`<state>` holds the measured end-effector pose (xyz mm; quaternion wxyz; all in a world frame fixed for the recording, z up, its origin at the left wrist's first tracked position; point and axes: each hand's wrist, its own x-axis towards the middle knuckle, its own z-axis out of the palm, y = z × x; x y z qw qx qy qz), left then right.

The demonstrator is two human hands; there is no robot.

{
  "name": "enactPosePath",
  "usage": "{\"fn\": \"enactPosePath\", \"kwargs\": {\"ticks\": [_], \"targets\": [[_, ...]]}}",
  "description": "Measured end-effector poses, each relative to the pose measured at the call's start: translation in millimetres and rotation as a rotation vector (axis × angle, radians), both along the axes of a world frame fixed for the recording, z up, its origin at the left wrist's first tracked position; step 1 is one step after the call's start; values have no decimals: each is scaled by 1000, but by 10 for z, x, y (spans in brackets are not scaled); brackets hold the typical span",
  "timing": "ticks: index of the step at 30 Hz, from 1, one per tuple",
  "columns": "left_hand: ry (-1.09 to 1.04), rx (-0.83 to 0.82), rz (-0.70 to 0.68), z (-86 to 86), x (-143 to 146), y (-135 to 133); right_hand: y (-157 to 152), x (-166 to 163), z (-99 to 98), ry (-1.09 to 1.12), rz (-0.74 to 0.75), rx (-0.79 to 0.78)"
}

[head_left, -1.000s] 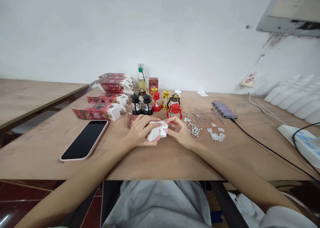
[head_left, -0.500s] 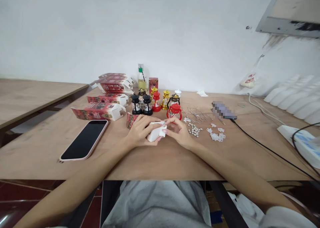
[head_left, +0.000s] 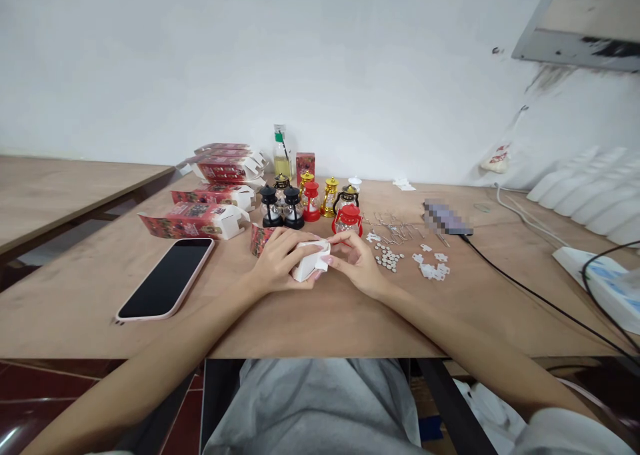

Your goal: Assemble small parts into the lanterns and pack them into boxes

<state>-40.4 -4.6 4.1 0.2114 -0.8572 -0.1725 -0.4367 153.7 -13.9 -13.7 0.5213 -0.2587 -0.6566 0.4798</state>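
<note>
My left hand is wrapped round a small white cardboard box that rests on the wooden table. My right hand pinches the box's end flap with fingertips pressed together. The box's other end, printed red, sticks out behind my left hand. Just beyond my hands stands a red toy lantern, with black, red and gold lanterns in a group behind it.
A phone lies face up at the left. Several red-printed boxes are stacked at back left. Small white discs, white plastic bits and metal wire pieces lie right of my hands. A black cable crosses the right side.
The white flap at the box's end has folded inward under my right fingers. Both hands stay in nearly the same place.
</note>
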Motion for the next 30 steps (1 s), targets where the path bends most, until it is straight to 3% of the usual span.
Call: {"fn": "enactPosePath", "kwargs": {"ticks": [12, 19, 26, 30], "targets": [[-22, 12, -38, -27, 21, 5, 12, 8, -25, -47, 50, 48], [-35, 19, -92, -91, 46, 15, 0, 0, -29, -12, 76, -37], [-47, 120, -111, -63, 94, 13, -15, -35, 5, 161, 361, -456], [37, 75, -179, -47, 59, 6, 19, 17, 71, 163, 336, -474]]}}
